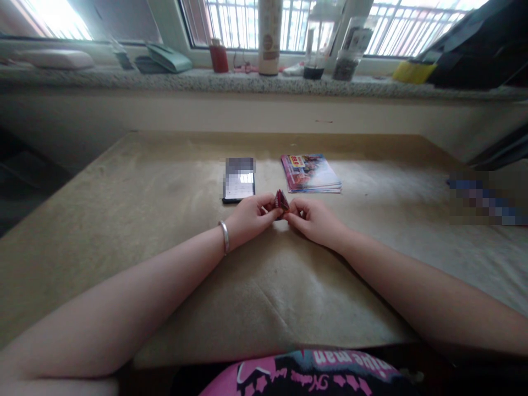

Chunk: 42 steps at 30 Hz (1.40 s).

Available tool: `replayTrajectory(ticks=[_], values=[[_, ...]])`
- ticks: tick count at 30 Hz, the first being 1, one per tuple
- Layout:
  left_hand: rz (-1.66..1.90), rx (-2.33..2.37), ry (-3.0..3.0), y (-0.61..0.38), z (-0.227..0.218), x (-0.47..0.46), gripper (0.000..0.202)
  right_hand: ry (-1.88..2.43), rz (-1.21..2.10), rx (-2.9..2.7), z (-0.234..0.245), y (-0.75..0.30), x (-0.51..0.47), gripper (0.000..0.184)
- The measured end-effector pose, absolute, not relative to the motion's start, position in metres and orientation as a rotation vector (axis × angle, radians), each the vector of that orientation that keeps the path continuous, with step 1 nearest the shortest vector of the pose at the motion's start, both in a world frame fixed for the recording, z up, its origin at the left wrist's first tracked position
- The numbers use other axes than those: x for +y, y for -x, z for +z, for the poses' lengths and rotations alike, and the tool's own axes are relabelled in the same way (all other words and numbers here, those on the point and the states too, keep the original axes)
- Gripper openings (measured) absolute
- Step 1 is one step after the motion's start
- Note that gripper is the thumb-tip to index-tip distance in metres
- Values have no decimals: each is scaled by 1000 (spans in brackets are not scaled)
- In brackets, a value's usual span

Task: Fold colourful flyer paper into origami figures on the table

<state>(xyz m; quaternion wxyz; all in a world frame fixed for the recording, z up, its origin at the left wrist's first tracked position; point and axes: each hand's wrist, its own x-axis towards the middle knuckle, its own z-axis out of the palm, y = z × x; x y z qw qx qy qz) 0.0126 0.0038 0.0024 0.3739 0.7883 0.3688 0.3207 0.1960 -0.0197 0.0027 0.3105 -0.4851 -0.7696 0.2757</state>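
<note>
Between my two hands, over the middle of the table, is a small folded piece of dark red printed paper (281, 201). My left hand (253, 216), with a silver bangle at the wrist, pinches its left side between thumb and fingers. On the opposite side, my right hand (315, 219) grips the lower right edge with thumb and forefinger. The fingertips hide part of the folded paper. Just beyond my left hand lies a phone (239, 184) with a lit screen. Past my right hand is a stack of colourful printed leaflets (313, 173).
A tan cover lies over the table (165, 220). On the stone windowsill (144, 83) stand a red bottle (219, 56), a tall cylinder (269, 38), clear containers (352, 49) and a yellow item (413, 71). A blurred blue item (487, 199) is at the right.
</note>
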Motion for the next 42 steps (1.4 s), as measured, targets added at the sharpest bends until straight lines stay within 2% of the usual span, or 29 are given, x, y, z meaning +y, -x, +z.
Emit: replayTrajectory(ticks=[6,13,19,23,36,42], values=[[930,840,-1798,-11,-2,10,18,1311,598,-2144,1,-197,-18,14],[896,823,-1646,-8,2,10,20,1234,655,-2182,4,-197,-21,13],[789,921,-1683,-10,3,9,24,1192,671,-1916,4,-198,-20,10],[764,884,-1618,-12,1,8,24,1118,806,-1812,1,-198,-17,16],[670,822,-1592,-11,9,5,16,1006,1025,-1819,4,-204,-15,14],[605,792,-1629,-10,7,6,18,903,1323,-1789,6,-208,-13,14]])
